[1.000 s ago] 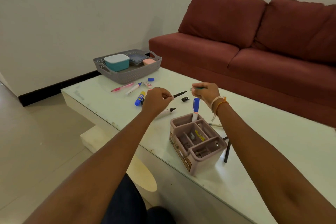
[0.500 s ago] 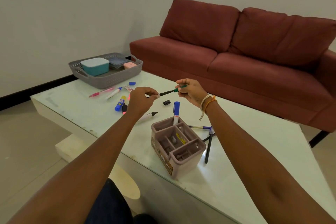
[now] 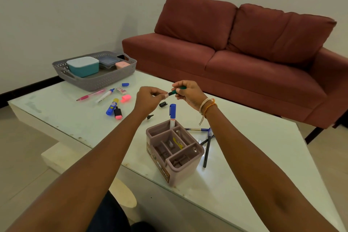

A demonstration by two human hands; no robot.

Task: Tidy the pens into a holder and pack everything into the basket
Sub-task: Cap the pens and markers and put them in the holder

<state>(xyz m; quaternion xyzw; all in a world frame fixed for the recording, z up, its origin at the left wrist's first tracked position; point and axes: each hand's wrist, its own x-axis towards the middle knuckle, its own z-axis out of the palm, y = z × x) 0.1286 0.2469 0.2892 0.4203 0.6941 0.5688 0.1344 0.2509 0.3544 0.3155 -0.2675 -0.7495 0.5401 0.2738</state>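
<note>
Your left hand (image 3: pixel 150 98) pinches the pen's dark end while your right hand (image 3: pixel 187 93) grips the green pen (image 3: pixel 177 91), held above the table at 12 o'clock of the holder (image 3: pixel 175 153). Keep both ends aligned, press straight together.

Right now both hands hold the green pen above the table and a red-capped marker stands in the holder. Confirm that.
One detail is wrong: the marker standing in the holder has a blue cap, not red, as the head view shows. Both the left hand and right hand do hold the green pen.

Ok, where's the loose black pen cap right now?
In the head view, the small black plastic cap lies on the table mid-frame, just below the right hand.
</note>
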